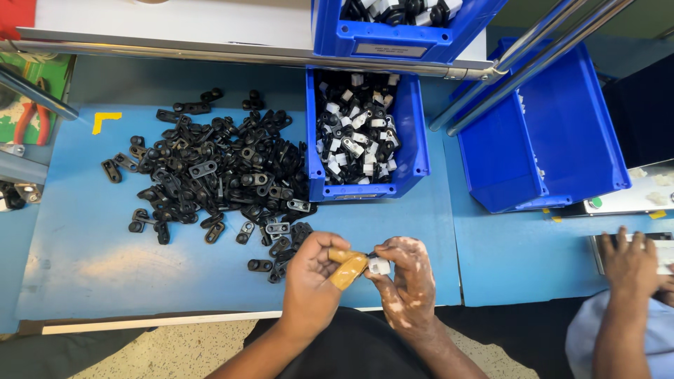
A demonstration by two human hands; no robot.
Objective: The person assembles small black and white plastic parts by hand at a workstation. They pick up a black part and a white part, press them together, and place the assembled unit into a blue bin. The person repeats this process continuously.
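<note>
Pinching a small white part (380, 265), right hand (406, 281); left hand (312, 281) grip clenched on it too.

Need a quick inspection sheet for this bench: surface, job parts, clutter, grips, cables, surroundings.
Surface: blue mat, scuffed, with a yellow corner mark.
Job's things: small white part pinched in the right hand; the left hand, one finger taped tan, meets it.
Clutter: loose pile of black links spread on the mat.
Grips: both closed around the white part, held above the mat's near edge.
Cables: nothing seen.
Surroundings: blue bin of black-and-white parts, a second bin on the rail above, a tilted blue bin, red-handled pliers, another person's hand at far right.
</note>
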